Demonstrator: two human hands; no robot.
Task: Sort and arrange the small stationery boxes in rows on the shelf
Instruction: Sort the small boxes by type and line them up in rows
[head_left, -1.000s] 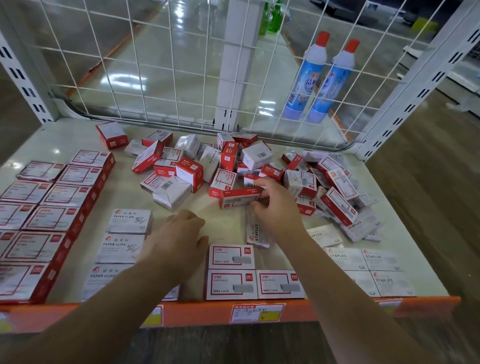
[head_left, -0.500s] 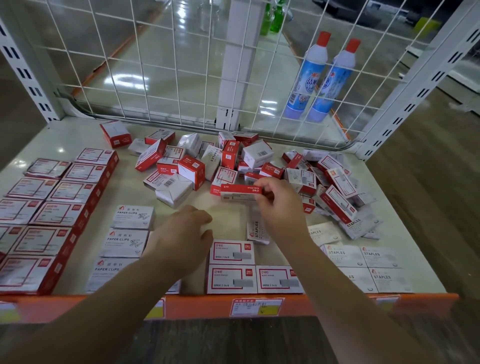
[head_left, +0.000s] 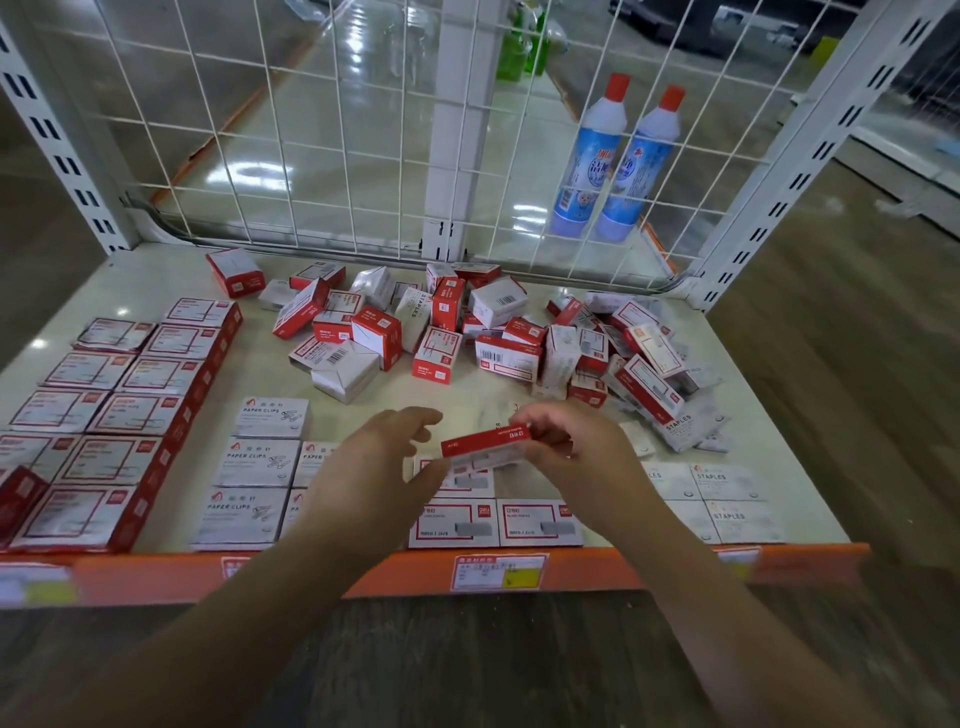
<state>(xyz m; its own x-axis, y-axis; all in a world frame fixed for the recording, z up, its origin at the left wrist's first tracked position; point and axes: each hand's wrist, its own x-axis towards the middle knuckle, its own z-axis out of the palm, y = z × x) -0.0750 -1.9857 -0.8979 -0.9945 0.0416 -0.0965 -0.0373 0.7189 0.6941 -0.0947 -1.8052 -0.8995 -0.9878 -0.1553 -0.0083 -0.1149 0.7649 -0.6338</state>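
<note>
Stationery boxes lay in sorted rows along the front of the shelf (head_left: 467, 405), just behind its orange edge strip (head_left: 623, 569) with a price label (head_left: 500, 571). Nearest that edge, two red-bordered staple boxes (head_left: 498, 522) sat side by side, with white paper-clip boxes (head_left: 257, 462) to their left and white boxes marked STAPLES (head_left: 724, 499) to their right. At the far left, larger red-and-white boxes (head_left: 111, 415) ran in columns toward the back.

Above the staple boxes, the right hand (head_left: 569, 447) held one slim red-and-white box (head_left: 485, 447) off the shelf — its fingers were curled round the box's right end, the red side facing the camera. The left hand (head_left: 376, 462) hovered just beside the box's left end, fingers loosely spread and grasping nothing; whether a fingertip touched the box could not be told.

Farther back, an unsorted heap of small red and white boxes (head_left: 498, 338) lay jumbled across the middle and right of the shelf, some tilted, some on their sides. One red box (head_left: 235, 271) stood apart near the back left. Behind the heap rose a white wire grid (head_left: 322, 156) — beyond it stood two blue bottles with red caps (head_left: 613, 161).
</note>
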